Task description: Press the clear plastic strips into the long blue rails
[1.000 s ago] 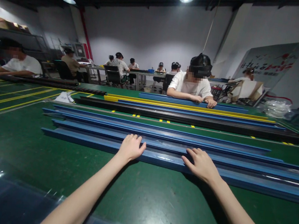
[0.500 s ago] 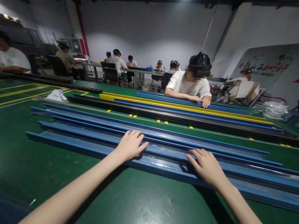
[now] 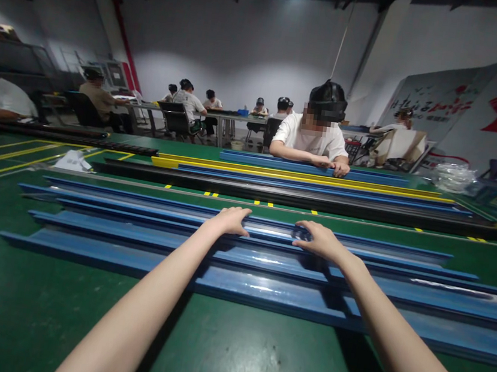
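Several long blue channel-shaped rails lie side by side across the green table. My left hand (image 3: 228, 221) is at the farthest rail of this near group (image 3: 137, 203), its fingers toward the far edge and its thumb toward the near edge, spread apart. Facing it from the right, my right hand (image 3: 318, 240) is at the same rail with fingers and thumb also apart. Whether the fingertips touch the rail is not clear. Closer to me lie wider blue rails (image 3: 258, 285), under my forearms.
Beyond lie a black rail (image 3: 230, 187), a yellow rail (image 3: 277, 172) and another blue rail (image 3: 247, 158), where a person in a white shirt (image 3: 311, 139) leans over the table. A crumpled white item (image 3: 73, 161) sits at left. Clear plastic (image 3: 453, 176) is at far right.
Both my hands have moved forward from the nearer blue rails to the farthest one of the group. The view has shifted slightly.
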Demonstrator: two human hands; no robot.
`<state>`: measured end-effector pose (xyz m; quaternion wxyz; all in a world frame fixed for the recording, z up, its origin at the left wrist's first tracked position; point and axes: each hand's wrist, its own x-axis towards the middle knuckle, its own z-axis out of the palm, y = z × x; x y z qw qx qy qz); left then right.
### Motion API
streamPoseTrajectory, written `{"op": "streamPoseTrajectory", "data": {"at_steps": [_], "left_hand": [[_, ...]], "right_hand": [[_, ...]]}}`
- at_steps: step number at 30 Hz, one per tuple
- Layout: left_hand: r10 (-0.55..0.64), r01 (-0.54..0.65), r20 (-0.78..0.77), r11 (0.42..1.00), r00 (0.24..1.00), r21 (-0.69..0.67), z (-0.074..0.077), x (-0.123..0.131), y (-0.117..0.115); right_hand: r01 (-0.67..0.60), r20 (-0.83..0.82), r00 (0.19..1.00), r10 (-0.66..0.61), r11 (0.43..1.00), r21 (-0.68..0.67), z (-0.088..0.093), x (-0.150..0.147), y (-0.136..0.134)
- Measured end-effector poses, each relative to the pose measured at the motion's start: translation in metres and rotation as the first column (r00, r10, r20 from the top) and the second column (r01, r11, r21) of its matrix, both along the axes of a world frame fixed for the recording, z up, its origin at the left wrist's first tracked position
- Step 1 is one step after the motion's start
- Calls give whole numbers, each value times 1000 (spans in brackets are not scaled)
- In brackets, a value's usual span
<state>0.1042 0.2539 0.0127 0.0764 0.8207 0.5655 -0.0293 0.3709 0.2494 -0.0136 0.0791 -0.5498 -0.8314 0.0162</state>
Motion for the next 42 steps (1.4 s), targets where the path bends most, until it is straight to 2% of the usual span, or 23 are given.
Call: {"op": "streamPoseTrajectory", "data": {"at_steps": [3, 6, 10, 13, 17, 20, 24, 27, 30, 33, 36, 39, 42], "left_hand": [[-13, 13, -32, 1000, 999, -4, -7, 2, 8], [-27, 29, -31, 998, 999, 47, -17, -2, 13], [-67, 69, -20, 988, 998, 140, -25, -9, 18], [-114, 126, -71, 970, 991, 208, -27, -12, 19], [-150, 191, -139, 910, 979, 368, -21, -16, 13], [-155, 217, -168, 859, 973, 463, -13, -21, 4], [-163, 256, -214, 801, 963, 542, 4, -28, -10], [-187, 288, -228, 762, 955, 580, 23, -29, -22], [-212, 312, -232, 734, 949, 604, 48, -27, -37], [-248, 352, -253, 735, 935, 580, 73, -23, -58], [-266, 363, -251, 752, 931, 550, 90, -20, -86], [-278, 372, -254, 776, 926, 509, 96, -19, -118], [-271, 362, -256, 820, 928, 443, 92, -20, -149]], "right_hand": [[71, 56, 996, -68, 996, -55, -7, 0, 14], [119, 134, 985, -113, 992, -37, -11, -2, 21], [27, 175, 984, -31, 999, 29, -11, -2, 20], [-30, 154, 988, 16, 996, 88, -9, 2, 16], [-44, 125, 992, 10, 960, 276, -8, 5, 10], [-71, 136, 991, 17, 914, 399, -1, 3, 3], [-110, 171, 985, 25, 852, 511, 17, 1, -12], [-117, 168, 986, 21, 804, 583, 35, 4, -25], [-117, 166, 986, 17, 781, 613, 53, 10, -42], [-79, 158, 987, -24, 786, 613, 69, 14, -69], [-46, 164, 984, -64, 804, 592, 78, 14, -102], [-57, 173, 984, -53, 817, 574, 79, 13, -135], [-93, 219, 975, -32, 839, 536, 73, 13, -164]]}}
